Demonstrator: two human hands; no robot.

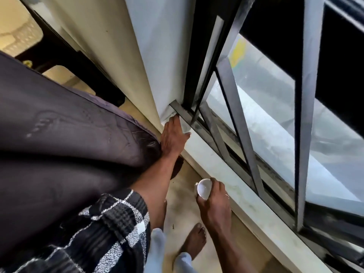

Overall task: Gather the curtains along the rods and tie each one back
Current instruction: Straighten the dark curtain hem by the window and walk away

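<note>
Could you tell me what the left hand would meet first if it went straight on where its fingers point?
Probably the lower corner of the window frame, beside the wall; the left hand looks almost there, though depth is unclear.

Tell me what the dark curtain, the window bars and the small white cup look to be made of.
Dark curtain: woven cloth, matt with a faint sheen; it drapes in soft folds. Window bars: probably metal, grey, dull, straight flat-sided sections. White cup in the right hand: smooth, glossy, thin-walled; plastic or ceramic, cannot tell which.
</note>
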